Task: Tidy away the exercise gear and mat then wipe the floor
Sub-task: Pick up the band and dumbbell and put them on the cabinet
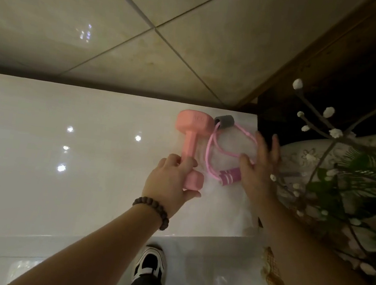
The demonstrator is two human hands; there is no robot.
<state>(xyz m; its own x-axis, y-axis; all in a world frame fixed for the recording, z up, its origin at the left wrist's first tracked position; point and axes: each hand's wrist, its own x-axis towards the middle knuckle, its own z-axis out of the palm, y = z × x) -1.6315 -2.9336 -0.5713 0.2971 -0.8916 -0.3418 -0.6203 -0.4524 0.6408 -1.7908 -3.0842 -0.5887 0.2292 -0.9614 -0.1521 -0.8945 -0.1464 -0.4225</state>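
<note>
gear stage looks abt done, judging by how things lie: one pink rubber-coated hex dumbbell (190, 147) lies flat on the glossy white cabinet top (67, 113), near its far right corner, and one pink tube resistance band w/ a grey foam grip and a magenta handle (223, 151) lies just beside the dumbbell, on its right, also on the top.

left hand (172, 183) has fingers curled round the dumbbell's bar by the near head, so it's holding the weight, which sits on the surface. right hand (258, 165) is wide, fingers straight and spread, over the band's right side; thumb seems to touch the tube, but it's blurred so contact elsewhere i can't tell.

left to do, i'd judge: let go of both, then the mat and the floor wipe. no mat and no cloth or mop in view, so can't say how far those are.

counts: 1 dumbbell, 1 band (1 grey grip, 1 magenta handle visible), 2 hands, 1 dark bead bracelet (152, 211) on left wrist, 1 black-and-white shoe (151, 263) below the cabinet's near edge, 1 patterned vase w/ white-bud branches and green leaves (334, 174) right of the cabinet, and tan floor tiles (126, 16) beyond its far edge.
</note>
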